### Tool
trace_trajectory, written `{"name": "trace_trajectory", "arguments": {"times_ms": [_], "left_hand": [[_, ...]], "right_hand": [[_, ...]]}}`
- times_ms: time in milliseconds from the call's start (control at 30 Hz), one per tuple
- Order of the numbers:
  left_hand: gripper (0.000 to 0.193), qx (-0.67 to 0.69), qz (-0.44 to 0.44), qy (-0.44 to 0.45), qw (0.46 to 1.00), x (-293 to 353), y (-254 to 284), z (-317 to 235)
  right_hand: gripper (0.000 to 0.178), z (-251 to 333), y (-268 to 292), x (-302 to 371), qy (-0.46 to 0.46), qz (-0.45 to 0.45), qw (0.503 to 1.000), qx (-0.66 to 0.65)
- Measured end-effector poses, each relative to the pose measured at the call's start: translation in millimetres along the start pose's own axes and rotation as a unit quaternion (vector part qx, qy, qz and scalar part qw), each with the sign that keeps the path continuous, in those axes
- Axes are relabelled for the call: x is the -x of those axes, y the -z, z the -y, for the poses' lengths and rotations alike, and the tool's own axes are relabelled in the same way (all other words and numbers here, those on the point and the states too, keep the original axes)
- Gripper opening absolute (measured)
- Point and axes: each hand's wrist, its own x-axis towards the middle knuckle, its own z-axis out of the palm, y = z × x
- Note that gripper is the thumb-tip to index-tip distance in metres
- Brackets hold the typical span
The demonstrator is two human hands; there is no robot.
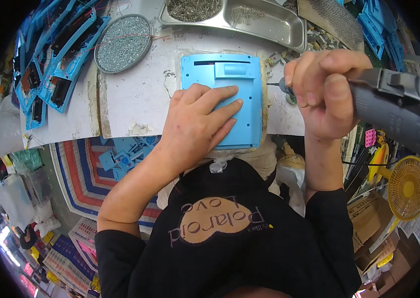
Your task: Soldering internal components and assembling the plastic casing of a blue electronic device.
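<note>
A light blue plastic casing (249, 107) with small screw holes and a dark slot lies flat before me at the table's front edge. My left hand (197, 116) rests on top of it, fingers stretched out and spread across its left and middle part. To the right of the casing, my right hand (326, 89) is wrapped round a dark electric screwdriver (393, 107). The tool's thin bit (273, 84) points left, close to the casing's right edge. Whether the bit touches anything I cannot tell.
A round dish of small silver screws (123, 43) stands at the back left, beside piled blue casings with wires (63, 59). A metal tray (264, 25) with small parts lies at the back. A striped bag (83, 164) of blue parts hangs below; a yellow fan (408, 186) is at right.
</note>
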Motion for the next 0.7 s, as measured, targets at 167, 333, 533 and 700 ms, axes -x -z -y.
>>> {"name": "trace_trajectory", "arguments": {"times_ms": [167,333,533,700], "left_hand": [[0.036,0.010,0.003,0.006,1.000,-3.3,2.0,-3.3],[0.036,0.004,-0.005,0.010,1.000,2.9,0.8,-1.3],[0.039,0.142,0.006,0.053,0.988,-2.6,-3.6,9.0],[0.040,-0.080,-0.098,-0.012,0.992,-43.5,-3.3,32.8]], "right_hand": [[0.009,-17.8,-3.3,9.3,-0.061,-0.028,0.993,0.098],[0.013,23.8,-9.0,21.1,-0.077,-0.005,0.992,-0.100],[0.020,23.1,-12.4,43.9,-0.100,-0.035,0.993,-0.045],[0.028,46.1,-13.7,6.4,-0.036,0.025,0.997,-0.071]]}}
